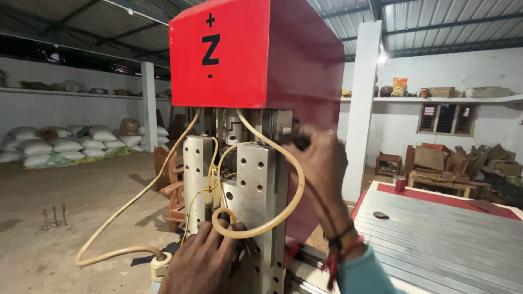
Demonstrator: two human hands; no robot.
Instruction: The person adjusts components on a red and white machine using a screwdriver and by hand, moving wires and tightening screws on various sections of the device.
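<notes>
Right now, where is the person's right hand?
The right hand is at mid-frame, on the right side of the grey spindle block, just under the red cover.

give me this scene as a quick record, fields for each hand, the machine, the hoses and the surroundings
left hand: low at the spindle block's base, fingers among the tubing; grip unclear
right hand: raised at the machine's right side, on a dark part; thread bands on wrist
machine: red housing above a drilled metal spindle block
hoses: pale tube looping across the block; thin yellow wires
bed: slatted grey table, right
surroundings: stacked white sacks left, wooden pieces right
</notes>
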